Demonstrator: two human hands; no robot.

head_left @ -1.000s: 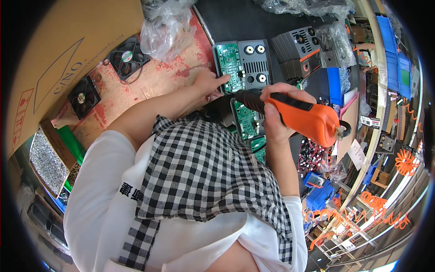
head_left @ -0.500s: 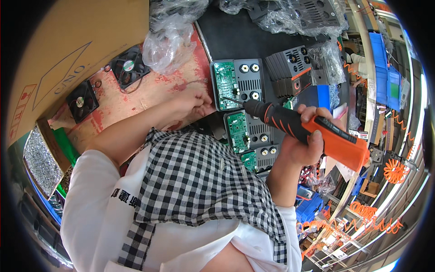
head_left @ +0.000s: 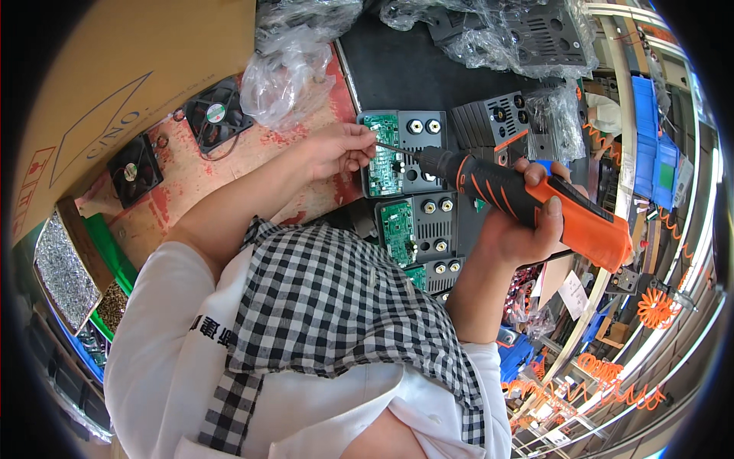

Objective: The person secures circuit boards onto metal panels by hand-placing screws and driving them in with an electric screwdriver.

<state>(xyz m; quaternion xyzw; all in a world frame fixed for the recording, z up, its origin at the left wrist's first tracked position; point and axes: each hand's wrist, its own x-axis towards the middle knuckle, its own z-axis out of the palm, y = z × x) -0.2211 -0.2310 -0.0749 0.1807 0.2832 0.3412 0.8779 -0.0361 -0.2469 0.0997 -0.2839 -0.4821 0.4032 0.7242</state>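
Now right hand clamped round orange driver, bit slanted onto top green board. Left hand pinched together at bit tip, apparently steadying a screw, itself unseen. Board lies in grey housing on worktop.

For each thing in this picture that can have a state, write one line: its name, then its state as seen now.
left hand: fingers pinched at the screwdriver's bit tip, over the top circuit board
right hand: gripping the screwdriver's handle
electric screwdriver: held, bit pointing left at the board
top circuit board: lying flat in its grey housing, uncovered
second circuit board: flat, uncovered, untouched
cooling fans: lying loose on the bench
plastic bag: crumpled
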